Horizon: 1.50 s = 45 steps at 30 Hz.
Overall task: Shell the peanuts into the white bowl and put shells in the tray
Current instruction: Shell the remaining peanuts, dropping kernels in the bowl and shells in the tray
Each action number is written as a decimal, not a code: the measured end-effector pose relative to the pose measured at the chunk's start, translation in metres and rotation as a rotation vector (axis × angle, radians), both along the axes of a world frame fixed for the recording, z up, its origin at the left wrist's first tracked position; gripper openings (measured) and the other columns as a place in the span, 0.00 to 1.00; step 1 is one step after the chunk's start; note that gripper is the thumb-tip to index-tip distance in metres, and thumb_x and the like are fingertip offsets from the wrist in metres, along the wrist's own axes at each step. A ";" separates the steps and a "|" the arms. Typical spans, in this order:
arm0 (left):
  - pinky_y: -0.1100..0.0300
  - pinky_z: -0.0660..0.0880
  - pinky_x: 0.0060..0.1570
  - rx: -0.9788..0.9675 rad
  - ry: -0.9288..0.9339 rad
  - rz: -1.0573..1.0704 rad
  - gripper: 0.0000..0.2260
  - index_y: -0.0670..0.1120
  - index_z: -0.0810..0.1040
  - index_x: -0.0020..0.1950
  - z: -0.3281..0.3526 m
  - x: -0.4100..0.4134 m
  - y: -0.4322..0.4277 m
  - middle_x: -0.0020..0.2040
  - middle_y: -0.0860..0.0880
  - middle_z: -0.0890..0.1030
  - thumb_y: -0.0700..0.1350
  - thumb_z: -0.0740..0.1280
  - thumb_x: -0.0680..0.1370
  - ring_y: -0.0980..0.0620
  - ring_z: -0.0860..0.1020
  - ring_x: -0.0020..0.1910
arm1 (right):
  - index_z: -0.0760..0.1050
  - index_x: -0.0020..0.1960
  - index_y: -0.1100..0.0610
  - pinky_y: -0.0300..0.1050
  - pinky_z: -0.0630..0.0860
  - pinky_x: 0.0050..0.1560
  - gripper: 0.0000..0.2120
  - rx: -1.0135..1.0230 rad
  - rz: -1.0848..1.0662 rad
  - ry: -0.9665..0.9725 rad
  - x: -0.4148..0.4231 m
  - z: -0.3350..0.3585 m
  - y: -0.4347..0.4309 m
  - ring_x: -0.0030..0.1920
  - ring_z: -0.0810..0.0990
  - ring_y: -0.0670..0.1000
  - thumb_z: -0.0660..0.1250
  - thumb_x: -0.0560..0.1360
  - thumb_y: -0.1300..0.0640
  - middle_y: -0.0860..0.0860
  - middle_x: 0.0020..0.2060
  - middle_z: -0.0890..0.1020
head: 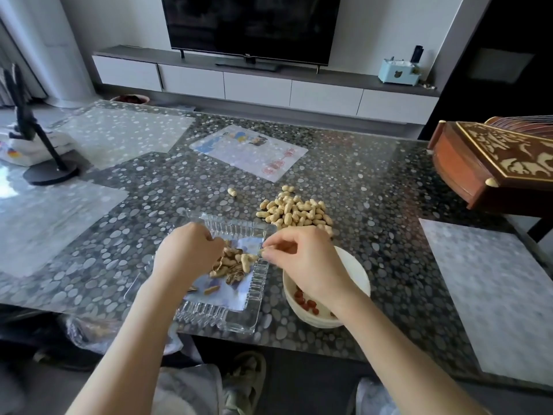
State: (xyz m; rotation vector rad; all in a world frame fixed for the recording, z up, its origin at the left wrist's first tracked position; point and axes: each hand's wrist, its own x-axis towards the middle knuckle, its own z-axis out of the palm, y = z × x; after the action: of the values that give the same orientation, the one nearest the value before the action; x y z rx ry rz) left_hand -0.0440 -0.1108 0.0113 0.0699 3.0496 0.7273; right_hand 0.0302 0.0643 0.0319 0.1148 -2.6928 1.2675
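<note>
Surface: dark pebble-patterned table (pixel 374 181); television (pixel 251 25) on the far wall, carved wooden instrument (pixel 493 163) at far right.
Tray: clear glass tray (pixel 236 320), near centre, with a heap of shells (pixel 233 265) in it.
Bowl: white bowl (pixel 357 274) just right of the tray, red kernels (pixel 303 301) in the bottom; my right wrist crosses above it.
Stock: peanut pile (pixel 294 211), unshelled, on the far side of the bowl; one stray peanut (pixel 232 192) further left.
Left hand: left hand (pixel 187 253) over the tray's left half, fingers curled down toward the shells; whether they hold anything I cannot tell.
Right hand: right hand (pixel 305 265) pinching a shell piece (pixel 263 251) between thumb and fingertips, above the tray's right rim.
Bearing: the tray floor lies left of and below the pinch, so I judge the drop a short one. The pile lies beyond my right hand, which is the nearer of the two to it.
Progress: by my estimate early, since most of the pile is unshelled.
</note>
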 end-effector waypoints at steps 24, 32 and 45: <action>0.60 0.61 0.28 0.184 0.221 -0.069 0.19 0.43 0.67 0.29 0.002 0.000 0.021 0.25 0.47 0.69 0.46 0.62 0.79 0.49 0.65 0.25 | 0.84 0.39 0.59 0.43 0.72 0.38 0.13 0.417 -0.376 -0.381 -0.098 -0.050 0.107 0.40 0.80 0.52 0.69 0.75 0.50 0.54 0.39 0.85; 0.59 0.61 0.27 0.263 0.251 -0.124 0.17 0.38 0.71 0.34 0.004 0.003 0.039 0.27 0.44 0.72 0.46 0.62 0.79 0.50 0.65 0.25 | 0.78 0.49 0.58 0.45 0.73 0.48 0.09 0.325 -0.394 -0.282 -0.095 -0.057 0.107 0.50 0.79 0.54 0.63 0.79 0.53 0.51 0.48 0.82; 0.62 0.67 0.36 0.869 -0.195 -0.493 0.17 0.47 0.79 0.40 0.021 0.039 0.064 0.32 0.54 0.76 0.60 0.62 0.73 0.57 0.71 0.32 | 0.79 0.45 0.53 0.43 0.80 0.49 0.10 -0.352 0.055 -0.003 0.006 0.027 0.056 0.44 0.83 0.51 0.76 0.65 0.57 0.51 0.40 0.84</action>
State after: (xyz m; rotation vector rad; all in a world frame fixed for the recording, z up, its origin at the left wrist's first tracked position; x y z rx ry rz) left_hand -0.0051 -0.0472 0.0326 0.6599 2.1606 1.7587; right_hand 0.0359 0.1204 0.0584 0.1435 -2.4367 1.7329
